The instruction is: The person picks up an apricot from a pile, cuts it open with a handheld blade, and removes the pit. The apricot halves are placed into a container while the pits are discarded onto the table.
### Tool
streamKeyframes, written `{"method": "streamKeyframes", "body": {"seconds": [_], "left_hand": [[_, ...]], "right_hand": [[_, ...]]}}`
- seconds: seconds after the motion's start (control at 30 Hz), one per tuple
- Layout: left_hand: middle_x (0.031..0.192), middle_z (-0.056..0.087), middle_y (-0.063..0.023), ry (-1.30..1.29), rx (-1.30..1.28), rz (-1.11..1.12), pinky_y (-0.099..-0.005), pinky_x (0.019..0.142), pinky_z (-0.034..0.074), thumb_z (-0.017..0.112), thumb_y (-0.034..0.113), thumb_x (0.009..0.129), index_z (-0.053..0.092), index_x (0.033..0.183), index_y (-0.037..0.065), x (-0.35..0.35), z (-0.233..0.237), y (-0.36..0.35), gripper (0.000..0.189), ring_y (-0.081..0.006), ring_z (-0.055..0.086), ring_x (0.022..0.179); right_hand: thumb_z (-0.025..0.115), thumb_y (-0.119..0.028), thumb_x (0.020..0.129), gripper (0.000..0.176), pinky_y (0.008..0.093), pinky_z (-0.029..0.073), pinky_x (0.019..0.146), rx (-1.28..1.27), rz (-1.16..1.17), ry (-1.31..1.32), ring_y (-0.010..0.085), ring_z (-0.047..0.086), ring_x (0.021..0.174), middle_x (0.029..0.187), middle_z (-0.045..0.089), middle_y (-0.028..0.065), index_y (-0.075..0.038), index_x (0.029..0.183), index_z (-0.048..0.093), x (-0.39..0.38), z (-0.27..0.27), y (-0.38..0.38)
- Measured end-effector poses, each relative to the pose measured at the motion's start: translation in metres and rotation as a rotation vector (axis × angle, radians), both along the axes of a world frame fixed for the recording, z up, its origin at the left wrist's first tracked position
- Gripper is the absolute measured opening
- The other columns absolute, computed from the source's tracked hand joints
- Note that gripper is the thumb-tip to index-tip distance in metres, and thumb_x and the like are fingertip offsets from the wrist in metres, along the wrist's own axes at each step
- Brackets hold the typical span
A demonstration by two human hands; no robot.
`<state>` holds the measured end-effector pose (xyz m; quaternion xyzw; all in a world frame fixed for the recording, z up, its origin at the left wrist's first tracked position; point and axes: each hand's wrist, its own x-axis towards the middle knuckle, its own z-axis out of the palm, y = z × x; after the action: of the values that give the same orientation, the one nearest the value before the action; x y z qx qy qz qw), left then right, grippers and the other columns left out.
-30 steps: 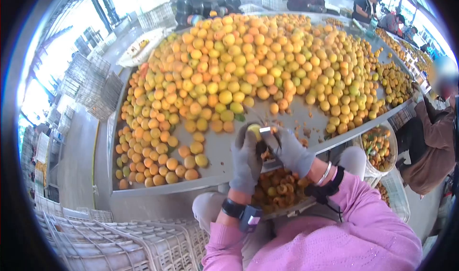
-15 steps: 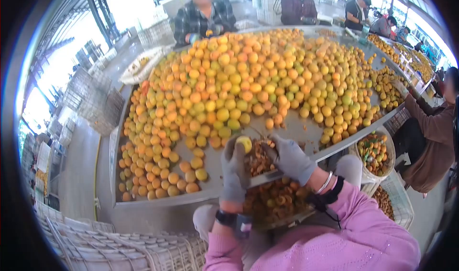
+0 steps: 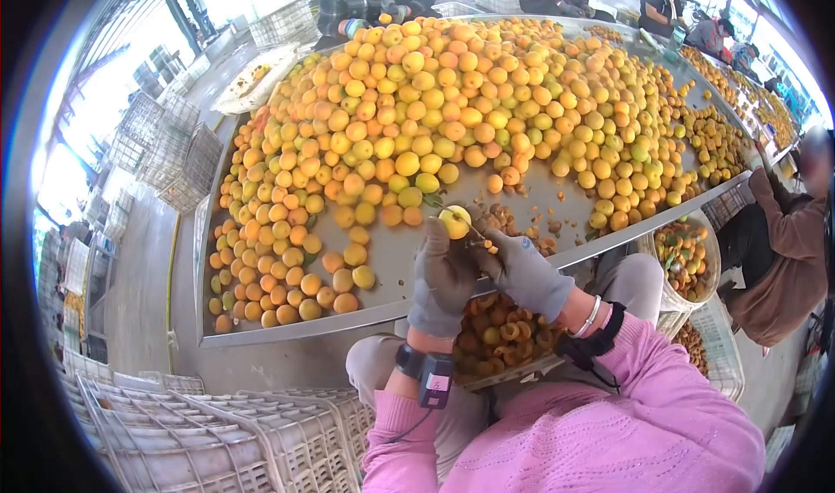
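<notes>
My left hand, in a grey glove, is closed around a yellow apricot that shows above its fingertips. Right beside it, my gloved right hand has its fingers drawn together close to the fruit. A thin dark sliver and small orange bits show by those fingers, but what they grip is hidden. Both hands are over the near edge of a metal table heaped with apricots. Brown fruit scraps lie on the metal just behind my hands. Below them, a container of cut apricot pieces sits between my knees.
A bucket of apricots stands to the right, near a person in a brown top. Other people work across the table. White plastic crates are at the lower left, with more crates stacked beyond. The table's raised metal rim runs before me.
My view has tilted down, so the table sits higher in it. My hands have drawn nearer to each other and off the scraps, toward the table edge. The apricot stays in my left hand.
</notes>
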<state>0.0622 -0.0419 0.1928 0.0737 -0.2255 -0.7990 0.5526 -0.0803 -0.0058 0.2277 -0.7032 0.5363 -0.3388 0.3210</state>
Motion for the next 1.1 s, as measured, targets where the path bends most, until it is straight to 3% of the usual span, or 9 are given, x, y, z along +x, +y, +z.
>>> {"method": "streamKeyframes", "body": {"seconds": [0.27, 0.43, 0.63, 0.77, 0.87, 0.93, 1.0, 1.07, 1.1], "left_hand": [[0.111, 0.060, -0.0090, -0.085, 0.023, -0.002, -0.0348, 0.085, 0.051, 0.057, 0.040, 0.096, 0.053, 0.125, 0.002, 0.006, 0.005, -0.005, 0.048, -0.0218, 0.060, 0.096], [0.112, 0.064, -0.0100, -0.720, -0.333, -0.029, -0.0315, 0.093, 0.047, 0.069, 0.018, 0.090, 0.056, 0.124, 0.000, 0.032, 0.026, -0.013, 0.041, -0.0196, 0.061, 0.102], [0.110, 0.063, -0.0080, -0.172, -0.076, 0.023, -0.0342, 0.087, 0.051, 0.080, 0.024, 0.079, 0.056, 0.125, 0.000, -0.012, 0.023, 0.015, 0.057, -0.0209, 0.062, 0.100], [0.108, 0.064, -0.0074, -0.143, -0.019, -0.050, -0.0343, 0.084, 0.053, 0.083, 0.016, 0.073, 0.060, 0.121, 0.001, -0.002, 0.031, 0.014, 0.055, -0.0199, 0.063, 0.097], [0.112, 0.066, -0.0086, -0.427, -0.180, -0.182, -0.0351, 0.084, 0.055, 0.084, 0.013, 0.072, 0.061, 0.121, 0.001, 0.028, 0.053, -0.005, 0.056, -0.0224, 0.064, 0.101], [0.103, 0.065, -0.0083, -1.009, -0.558, -0.152, -0.0326, 0.083, 0.053, 0.085, 0.008, 0.066, 0.068, 0.107, 0.001, 0.038, 0.052, -0.022, 0.045, -0.0192, 0.065, 0.092], [0.106, 0.065, -0.0086, -1.003, -0.585, -0.145, -0.0325, 0.085, 0.052, 0.084, 0.011, 0.070, 0.066, 0.111, -0.001, 0.036, 0.045, -0.019, 0.047, -0.0198, 0.064, 0.095], [0.106, 0.065, -0.0088, -0.426, -0.226, -0.073, -0.0332, 0.088, 0.050, 0.082, 0.015, 0.074, 0.063, 0.114, -0.003, 0.018, 0.041, 0.001, 0.047, -0.0201, 0.063, 0.097], [0.106, 0.065, -0.0088, -0.427, -0.227, -0.073, -0.0332, 0.088, 0.050, 0.082, 0.015, 0.074, 0.063, 0.114, -0.003, 0.010, 0.038, 0.007, 0.047, -0.0201, 0.063, 0.097]], "right_hand": [[0.057, -0.024, 0.095, 0.033, 0.0430, 0.051, 0.072, 0.096, 0.002, -0.157, 0.0381, 0.067, 0.085, 0.088, 0.066, 0.0244, 0.000, 0.118, 0.058, -0.007, 0.005, -0.001], [0.058, -0.021, 0.096, 0.031, 0.0362, 0.051, 0.075, 0.268, 0.075, 0.043, 0.0254, 0.067, 0.081, 0.087, 0.069, 0.0183, 0.002, 0.117, 0.059, -0.024, 0.017, 0.006], [0.058, -0.019, 0.098, 0.027, 0.0309, 0.051, 0.078, 0.232, 0.053, -0.530, 0.0110, 0.063, 0.087, 0.097, 0.070, 0.0086, 0.002, 0.116, 0.060, -0.026, -0.001, 0.022], [0.059, -0.022, 0.097, 0.029, 0.0317, 0.051, 0.075, 0.136, 0.052, -0.413, 0.0131, 0.064, 0.083, 0.091, 0.070, 0.0094, 0.002, 0.115, 0.060, -0.033, 0.008, 0.029], [0.059, -0.025, 0.097, 0.031, 0.0327, 0.051, 0.070, 0.165, 0.099, -0.072, 0.0126, 0.063, 0.080, 0.083, 0.069, 0.0086, 0.003, 0.111, 0.061, -0.041, 0.006, 0.028], [0.058, -0.026, 0.096, 0.032, 0.0325, 0.049, 0.066, 0.131, 0.116, -0.009, 0.0108, 0.061, 0.076, 0.076, 0.067, 0.0074, 0.004, 0.108, 0.062, -0.040, -0.002, 0.027], [0.058, -0.025, 0.096, 0.031, 0.0317, 0.049, 0.067, 0.176, 0.114, -0.155, 0.0100, 0.059, 0.076, 0.077, 0.067, 0.0072, 0.004, 0.108, 0.062, -0.036, -0.001, 0.029], [0.058, -0.024, 0.097, 0.030, 0.0310, 0.049, 0.067, 0.220, 0.106, -0.302, 0.0092, 0.057, 0.075, 0.077, 0.067, 0.0070, 0.003, 0.108, 0.062, -0.032, -0.003, 0.029], [0.058, -0.024, 0.097, 0.030, 0.0304, 0.049, 0.068, 0.198, 0.093, -0.355, 0.0094, 0.056, 0.075, 0.077, 0.066, 0.0067, 0.004, 0.108, 0.062, -0.031, -0.006, 0.027]]}}
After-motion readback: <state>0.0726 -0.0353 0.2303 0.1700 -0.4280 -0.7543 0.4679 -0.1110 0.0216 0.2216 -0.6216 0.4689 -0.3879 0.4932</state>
